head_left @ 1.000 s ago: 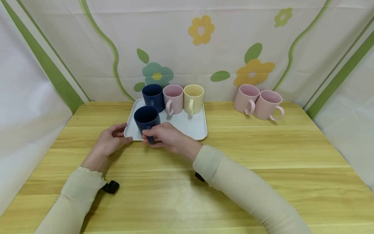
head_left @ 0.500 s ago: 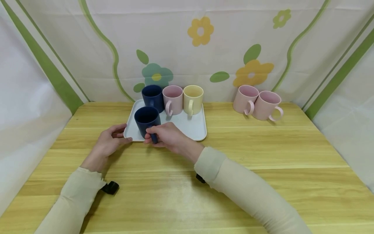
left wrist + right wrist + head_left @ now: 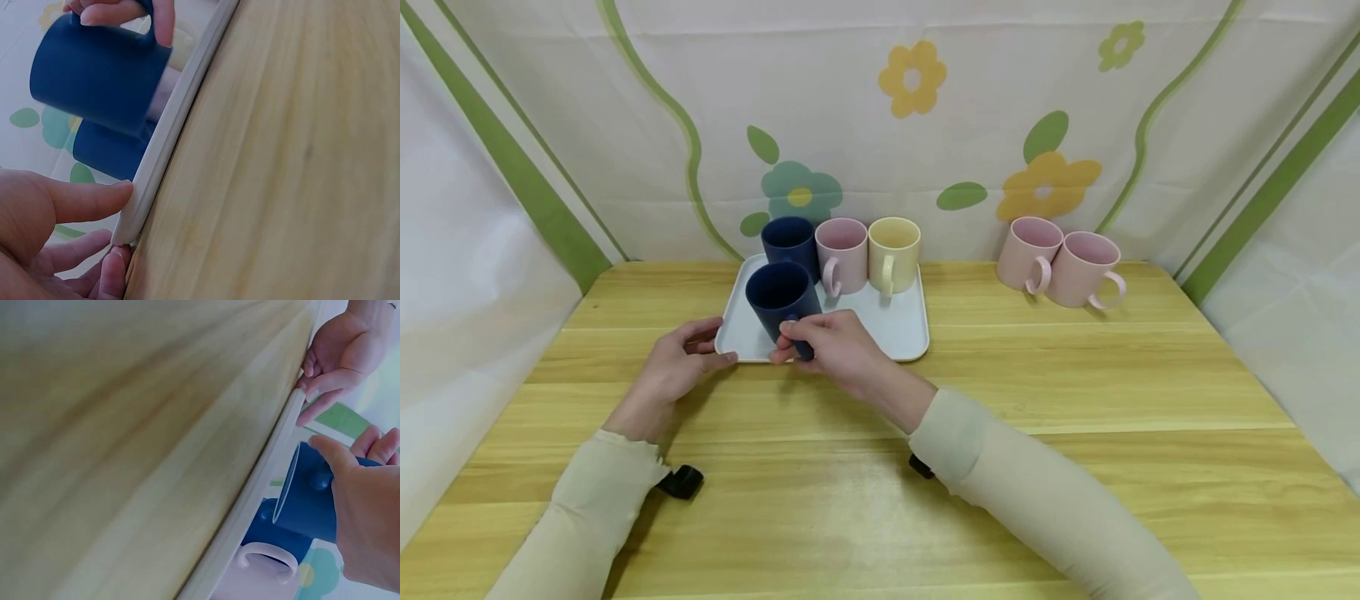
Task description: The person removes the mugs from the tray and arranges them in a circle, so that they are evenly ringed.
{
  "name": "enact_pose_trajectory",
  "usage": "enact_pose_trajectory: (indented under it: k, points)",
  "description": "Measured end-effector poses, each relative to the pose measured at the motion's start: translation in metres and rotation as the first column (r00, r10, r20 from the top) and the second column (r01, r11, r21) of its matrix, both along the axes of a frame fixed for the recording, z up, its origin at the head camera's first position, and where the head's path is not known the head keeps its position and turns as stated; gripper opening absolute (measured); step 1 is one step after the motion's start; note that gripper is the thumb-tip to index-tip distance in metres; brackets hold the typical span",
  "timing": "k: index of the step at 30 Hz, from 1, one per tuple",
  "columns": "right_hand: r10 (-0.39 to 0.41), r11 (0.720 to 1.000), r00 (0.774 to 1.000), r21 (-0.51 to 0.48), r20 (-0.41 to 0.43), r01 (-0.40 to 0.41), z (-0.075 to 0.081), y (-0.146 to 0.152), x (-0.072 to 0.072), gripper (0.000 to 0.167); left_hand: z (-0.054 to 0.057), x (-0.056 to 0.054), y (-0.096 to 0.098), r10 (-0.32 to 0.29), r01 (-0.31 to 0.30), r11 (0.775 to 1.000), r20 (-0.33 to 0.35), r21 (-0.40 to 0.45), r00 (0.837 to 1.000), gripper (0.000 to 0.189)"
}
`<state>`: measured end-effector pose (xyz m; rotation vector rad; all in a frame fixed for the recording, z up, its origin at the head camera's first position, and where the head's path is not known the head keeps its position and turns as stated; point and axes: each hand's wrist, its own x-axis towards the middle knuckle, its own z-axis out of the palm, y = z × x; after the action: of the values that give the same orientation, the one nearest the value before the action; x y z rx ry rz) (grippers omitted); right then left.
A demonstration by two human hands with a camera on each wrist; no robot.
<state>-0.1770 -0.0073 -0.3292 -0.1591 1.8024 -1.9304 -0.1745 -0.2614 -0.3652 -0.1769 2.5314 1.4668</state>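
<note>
My right hand [image 3: 846, 354] pinches the handle of a dark blue mug [image 3: 775, 312], raised over the front left of a white tray [image 3: 891, 329]. The mug leans a little, and in the right wrist view a gap shows between its base and the tray rim. At the tray's front left corner my left hand [image 3: 681, 362] holds on, thumb [image 3: 94, 200] on the near rim and the other fingers around the side. Along the tray's back stand a second blue mug [image 3: 808, 250], partly hidden by the held one, a pink mug [image 3: 852, 268] and a pale yellow mug [image 3: 905, 267], handles forward.
Two more pink mugs [image 3: 1024, 254] [image 3: 1071, 275] stand side by side on the wooden table [image 3: 1037, 375], at the back right. Behind them hangs a white cloth [image 3: 850, 108] with printed flowers, close to the tray's far edge.
The held blue mug has risen off the tray, shifted slightly right and tilted, with my right hand moving along. My left hand stays at the tray corner.
</note>
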Motion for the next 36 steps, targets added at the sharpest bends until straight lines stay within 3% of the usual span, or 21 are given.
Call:
enact_pose_trajectory:
  k: [6, 13, 25, 36]
  points:
    - [-0.025, 1.0, 0.995, -0.018, -0.101, 0.023, 0.006, 0.014, 0.008, 0.032, -0.001, -0.001, 0.0, -0.001, 0.001, 1.0, 0.005, 0.004, 1.0, 0.077]
    - [-0.032, 0.999, 0.99, -0.033, -0.136, 0.028, 0.009, 0.032, 0.011, 0.03, 0.0, 0.0, 0.0, -0.006, 0.006, 1.0, 0.011, 0.012, 1.0, 0.077]
    - [-0.091, 0.992, 0.99, -0.093, -0.112, 0.081, 0.017, 0.058, 0.02, 0.032, 0.001, 0.003, -0.002, 0.002, -0.002, 1.0, 0.028, 0.015, 1.0, 0.08]
    - [-0.218, 0.958, 0.973, -0.205, -0.076, 0.198, 0.025, 0.099, 0.023, 0.025, 0.001, 0.001, 0.0, 0.006, -0.007, 1.0, 0.037, 0.018, 0.999, 0.08]
